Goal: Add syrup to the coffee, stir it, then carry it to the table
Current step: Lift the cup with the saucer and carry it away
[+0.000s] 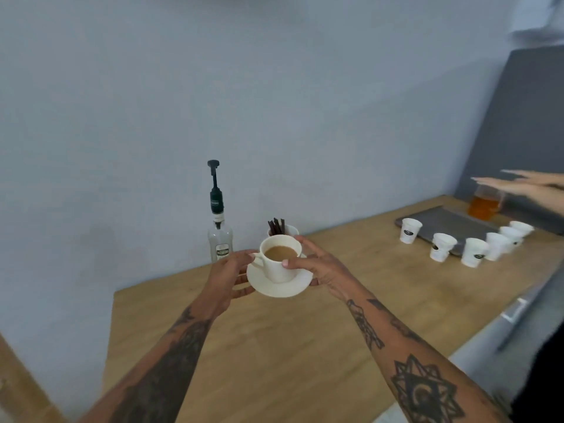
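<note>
We look down on a wooden desk (305,346) set against a pale grey wall (274,102), with a dark grey panel (525,123) standing at its far right end. A flat grey tray (442,221) lies near that end, and a glass of amber liquid (485,204) stands at its back edge. In front of the tray runs a curved row of small white paper cups (441,247), some on the tray's edge and some just off it. Another person's hand (531,184) reaches in from the right above the glass, fingers straight.

Close to the wall stands the syrup bottle (219,239), clear glass with a tall dark pump on top. Just to its right is a small white cup of dark stirrers (279,228), partly hidden behind the coffee.

Our two tattooed forearms stretch forward over the desk. Between them we hold the white saucer (279,286) lifted above the desk, with the coffee cup (279,261) sitting on it, filled with milky brown coffee and its handle turned to the left. Our left hand (227,277) grips the saucer's left edge, fingers curled beneath it. Our right hand (317,268) grips the right edge, and its thumb rests on the cup's side.
</note>
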